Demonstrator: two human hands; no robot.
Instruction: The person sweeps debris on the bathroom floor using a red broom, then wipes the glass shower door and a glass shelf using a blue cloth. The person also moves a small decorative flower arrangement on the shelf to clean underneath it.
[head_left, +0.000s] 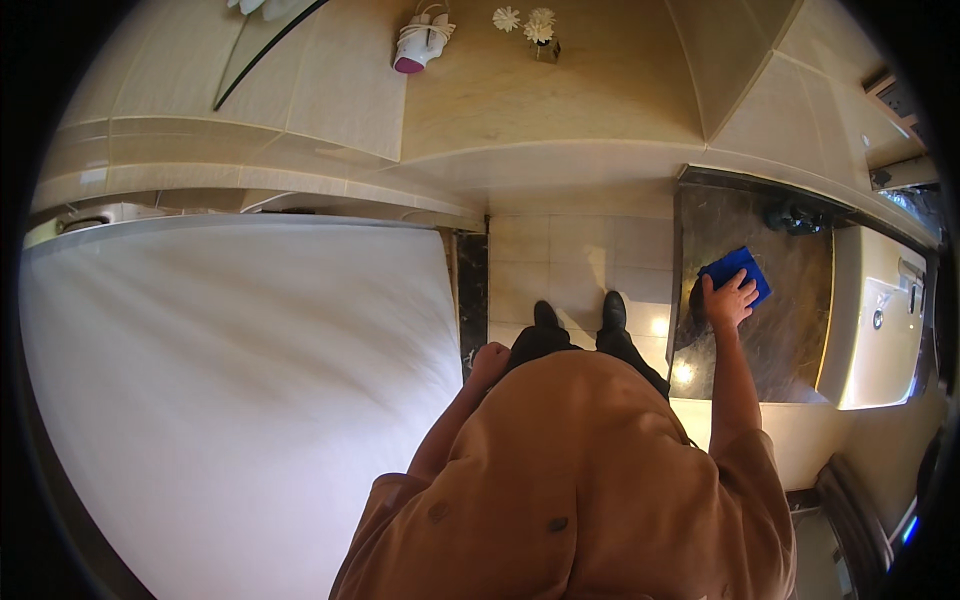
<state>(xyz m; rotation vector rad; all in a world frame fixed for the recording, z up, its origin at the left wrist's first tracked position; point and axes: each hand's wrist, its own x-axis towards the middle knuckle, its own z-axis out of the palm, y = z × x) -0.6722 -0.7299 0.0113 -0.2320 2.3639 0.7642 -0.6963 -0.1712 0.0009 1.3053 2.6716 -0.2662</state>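
Blue cloth point(735, 262), bright and flat with neat corners, lies under my right hand point(732, 300) on the shiny dark marble counter point(785, 350). That hand rests on it, fingers spread. My left hand point(488, 364), well to the left, is curled like a fist. Right of the cloth, a white sink point(862, 365) has a round drain point(878, 318) in it. Far ahead, a little vase point(547, 52) holds white flowers point(540, 24).

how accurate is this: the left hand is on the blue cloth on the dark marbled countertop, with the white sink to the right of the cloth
Wrong hand: the head view shows the right hand on the blue cloth on the dark marbled countertop, with the white sink to the right of the cloth.
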